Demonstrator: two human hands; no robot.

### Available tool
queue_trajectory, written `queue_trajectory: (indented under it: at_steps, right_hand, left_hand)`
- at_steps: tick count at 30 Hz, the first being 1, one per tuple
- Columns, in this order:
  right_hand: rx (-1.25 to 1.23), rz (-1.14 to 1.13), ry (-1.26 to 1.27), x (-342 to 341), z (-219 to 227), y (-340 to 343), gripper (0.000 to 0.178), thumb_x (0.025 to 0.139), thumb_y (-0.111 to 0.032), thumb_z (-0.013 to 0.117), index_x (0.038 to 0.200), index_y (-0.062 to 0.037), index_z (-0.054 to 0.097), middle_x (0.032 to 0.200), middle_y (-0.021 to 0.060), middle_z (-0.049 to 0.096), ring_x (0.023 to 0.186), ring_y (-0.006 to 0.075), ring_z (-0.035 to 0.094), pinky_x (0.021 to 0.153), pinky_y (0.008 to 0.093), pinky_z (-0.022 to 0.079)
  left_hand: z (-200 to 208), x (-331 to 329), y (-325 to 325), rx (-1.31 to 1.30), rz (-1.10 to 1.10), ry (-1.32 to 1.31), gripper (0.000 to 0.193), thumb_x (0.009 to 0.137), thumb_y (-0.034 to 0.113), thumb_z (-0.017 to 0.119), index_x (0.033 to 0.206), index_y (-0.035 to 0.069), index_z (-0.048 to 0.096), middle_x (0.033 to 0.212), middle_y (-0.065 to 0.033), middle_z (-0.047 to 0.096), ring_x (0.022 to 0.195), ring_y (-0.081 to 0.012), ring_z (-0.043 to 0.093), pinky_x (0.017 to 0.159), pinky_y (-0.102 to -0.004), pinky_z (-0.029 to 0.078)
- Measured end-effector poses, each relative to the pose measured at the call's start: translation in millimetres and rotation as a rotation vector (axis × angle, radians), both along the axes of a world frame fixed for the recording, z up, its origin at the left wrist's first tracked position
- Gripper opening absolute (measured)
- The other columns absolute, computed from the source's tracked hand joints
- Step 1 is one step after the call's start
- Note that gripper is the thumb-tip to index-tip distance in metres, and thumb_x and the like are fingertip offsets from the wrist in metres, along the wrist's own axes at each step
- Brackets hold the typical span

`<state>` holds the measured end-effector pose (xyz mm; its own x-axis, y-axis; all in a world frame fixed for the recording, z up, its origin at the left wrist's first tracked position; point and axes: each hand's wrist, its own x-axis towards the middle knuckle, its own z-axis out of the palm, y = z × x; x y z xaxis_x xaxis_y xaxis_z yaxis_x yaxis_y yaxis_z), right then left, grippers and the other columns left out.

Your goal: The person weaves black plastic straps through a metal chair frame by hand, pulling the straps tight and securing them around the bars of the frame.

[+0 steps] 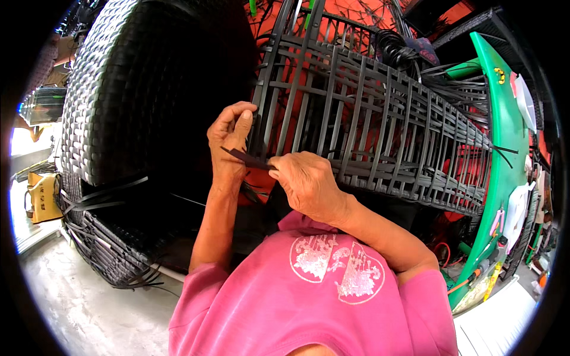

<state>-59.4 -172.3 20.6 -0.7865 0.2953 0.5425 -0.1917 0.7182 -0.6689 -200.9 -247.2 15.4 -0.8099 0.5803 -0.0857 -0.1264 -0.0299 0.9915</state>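
Observation:
My right hand point(312, 185) is closed on a flat, dark strip point(250, 159), pinched between thumb and fingers. The strip's split, thin end reaches across to the wrist of my left hand point(230, 133). That hand is raised at the left edge of a black woven lattice point(356, 118), its thumb and fingers drawn together in a pinch. Whatever is between those fingertips is too small to make out. Wide gaps show between the lattice's flat black strands, and red lies behind them.
To the left stands a large, tightly woven black wicker piece point(101, 89), with loose strands point(101, 199) at its lower edge. A green board point(504, 118) holding tools and papers rises at the right. A coil of black strips point(395, 47) lies at the back, a brown box point(44, 199) far left.

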Motion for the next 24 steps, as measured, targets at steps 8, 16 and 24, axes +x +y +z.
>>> queue_trajectory:
  at_steps: [8,16,24]
  right_hand:
    - [0.006,0.001,0.046,-2,-11,0,0.017,0.076,-0.009,0.067,0.086,-0.0025,0.054,0.065,0.0052,0.053,0.057,0.0197,0.056,0.052,0.0312,0.044]
    - [-0.019,0.018,0.065,-3,-16,2,0.016,0.077,-0.01,0.066,0.087,-0.0032,0.056,0.068,0.0051,0.055,0.061,0.0192,0.057,0.055,0.031,0.045]
    - [-0.026,0.01,0.065,-4,-17,3,0.013,0.078,-0.01,0.066,0.085,-0.0042,0.056,0.067,0.0047,0.055,0.06,0.0189,0.057,0.055,0.0308,0.045]
  left_hand:
    - [-11,-1,2,-0.281,-0.077,0.692,0.028,0.08,0.007,0.067,0.108,0.006,0.064,0.116,-0.0081,0.052,0.094,-0.0133,0.054,0.081,-0.0254,0.044]
    - [-13,7,12,-0.496,-0.189,0.977,0.036,0.083,0.016,0.065,0.119,0.014,0.061,0.13,-0.0187,0.043,0.114,-0.031,0.048,0.095,-0.0378,0.041]
    - [-11,8,15,-0.617,-0.235,0.931,0.043,0.089,0.026,0.059,0.131,0.017,0.051,0.138,-0.0217,0.036,0.125,-0.0368,0.04,0.099,-0.042,0.039]
